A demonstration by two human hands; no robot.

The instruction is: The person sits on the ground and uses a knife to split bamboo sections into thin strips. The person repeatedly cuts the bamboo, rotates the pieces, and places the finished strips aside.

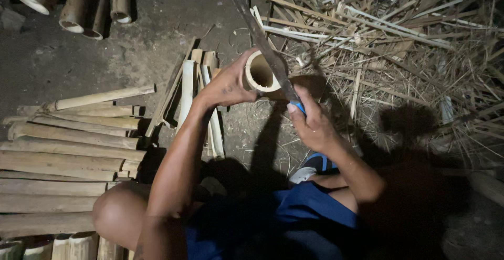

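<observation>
One bamboo tube (261, 73), one blade (262, 44), two hands.

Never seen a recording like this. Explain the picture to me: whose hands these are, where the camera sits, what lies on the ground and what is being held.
There is no machine here. A person wears one camera on the head, so you look down at their own arms, knees and blue shorts.

The left hand grips a short hollow bamboo tube, its open end facing the camera. The right hand holds a long dark blade by a blue handle; the blade lies across the tube's rim.

On the dirt ground: split bamboo slats stacked at left, a few strips beyond the left hand, whole tubes at top left, and a big heap of splinters and shavings at right.
</observation>
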